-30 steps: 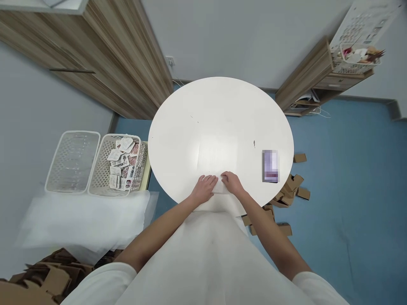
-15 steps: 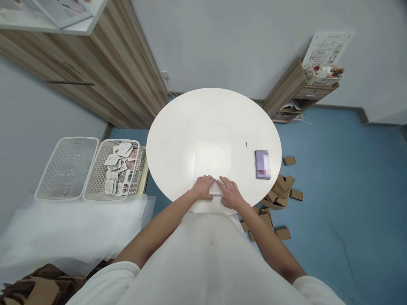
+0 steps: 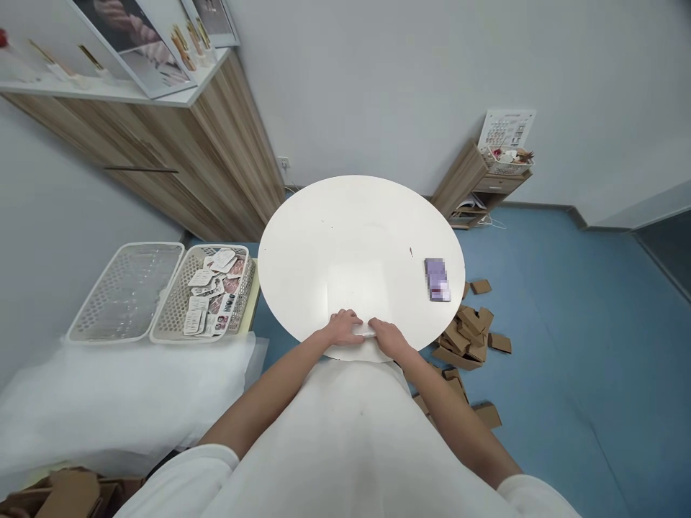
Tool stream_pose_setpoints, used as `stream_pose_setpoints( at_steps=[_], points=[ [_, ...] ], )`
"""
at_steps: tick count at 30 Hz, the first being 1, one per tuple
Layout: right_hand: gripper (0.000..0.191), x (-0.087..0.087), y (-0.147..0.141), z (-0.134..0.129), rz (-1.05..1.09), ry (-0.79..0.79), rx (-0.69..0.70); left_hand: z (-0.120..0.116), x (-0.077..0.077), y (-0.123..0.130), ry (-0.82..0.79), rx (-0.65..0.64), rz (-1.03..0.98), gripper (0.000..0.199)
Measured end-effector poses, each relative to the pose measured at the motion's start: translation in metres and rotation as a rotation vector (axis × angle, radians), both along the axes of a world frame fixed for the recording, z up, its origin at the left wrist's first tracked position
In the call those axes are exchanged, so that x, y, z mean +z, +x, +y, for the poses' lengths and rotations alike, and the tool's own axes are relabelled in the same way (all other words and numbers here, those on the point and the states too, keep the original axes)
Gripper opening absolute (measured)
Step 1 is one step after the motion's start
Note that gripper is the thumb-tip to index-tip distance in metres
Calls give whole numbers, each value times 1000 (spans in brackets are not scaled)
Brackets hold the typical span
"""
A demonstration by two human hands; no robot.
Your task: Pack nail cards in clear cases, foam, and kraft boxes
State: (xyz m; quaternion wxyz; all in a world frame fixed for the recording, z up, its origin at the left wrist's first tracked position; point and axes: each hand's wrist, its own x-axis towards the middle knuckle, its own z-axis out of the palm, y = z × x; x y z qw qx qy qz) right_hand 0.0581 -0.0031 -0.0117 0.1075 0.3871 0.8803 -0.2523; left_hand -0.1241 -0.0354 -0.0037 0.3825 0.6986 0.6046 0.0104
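Observation:
At the near edge of the white oval table (image 3: 353, 208), my left hand (image 3: 344, 328) and my right hand (image 3: 389, 338) are close together, fingers bent. Between them is a small, flat white packet (image 3: 365, 331), mostly covered by my fingers. Each hand grips it from its own side, against the tabletop. A pale, thin sheet (image 3: 356, 291) seems to lie flat just beyond it, hard to tell from the table's shine. Toward the table's right edge rests a purple rectangular item (image 3: 436, 279), partly blurred out.
Left of the table are a white basket (image 3: 162, 316) of printed cards (image 3: 208, 291), another basket (image 3: 80, 316) with clear items, and a pile of translucent white sheets (image 3: 124, 396). Brown cardboard boxes (image 3: 467, 338) litter the floor at right. A wooden cabinet (image 3: 227, 158) stands behind left.
The view has tilted up and shifted a little. My hands have drawn in around the white packet, fingers more curled, where before they lay flatter over it.

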Motion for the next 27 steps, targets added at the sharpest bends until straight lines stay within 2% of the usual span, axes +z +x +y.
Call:
stream_pose_setpoints(
  at_steps=[6,11,13,21,27],
  points=[
    [24,4,-5,23,117,-224,-144,-5,1,-27,-22,123,-161,68],
    [17,10,-12,44,136,-301,-184,-8,-9,-40,59,239,-251,30],
    [17,9,-12,52,132,-341,-204,-7,-15,-42,78,284,-259,23],
    [15,-5,-13,77,166,-444,-332,-5,-34,-52,-2,595,-283,18],
    [19,-20,-16,82,209,-468,-489,-1,-40,-49,-65,708,-157,20]
  ],
)
